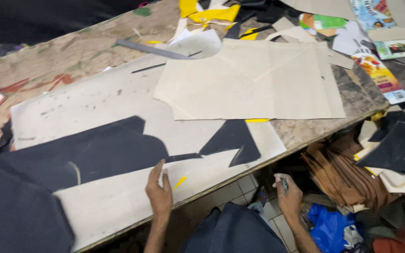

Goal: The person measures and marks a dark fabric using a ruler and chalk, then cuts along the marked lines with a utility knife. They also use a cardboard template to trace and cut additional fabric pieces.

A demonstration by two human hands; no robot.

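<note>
Your left hand rests edge-down on the pale grey board sheet near the table's front edge, fingers pressed together and straight, their tips touching the edge of the large black fabric piece that spreads flat and matte across the sheet toward your left. Just beside that hand lies a small yellow sliver. A narrow black strip joins the big piece to a black triangular offcut with sharp points. Your right hand hangs off the table over the tiled floor, curled closed around a slim pen-like tool. Farther back, a stack of beige cardboard pattern pieces lies flat with straight-cut edges, and a long grey metal ruler sits on the worn, stained table. To your right, thin brown leather-like sheets are fanned in a pile below the table edge.
</note>
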